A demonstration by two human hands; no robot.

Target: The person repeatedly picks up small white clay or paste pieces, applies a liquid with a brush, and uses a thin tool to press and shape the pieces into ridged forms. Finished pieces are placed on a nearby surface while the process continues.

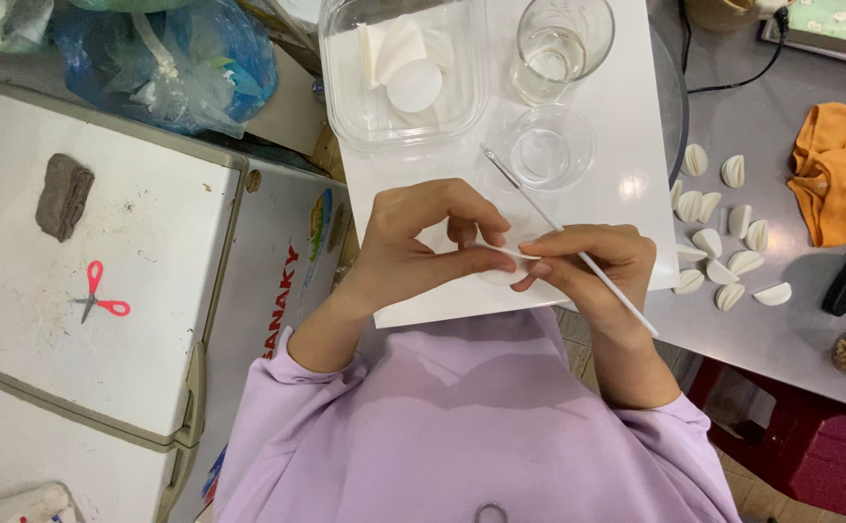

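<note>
White board (626,126) on grey table (782,329), chest freezer (103,291) w/ scissors (98,295) to the left. L hand (408,252) pinches wrapper (496,254) over board's near edge; R hand (588,263) grips stick (568,237), touching wrapper. Folded pieces (723,242) lie right.

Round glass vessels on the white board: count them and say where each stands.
2. A tall glass by the clear plastic box at the far edge; a shallow glass dish just nearer, beside the white stick.
</note>
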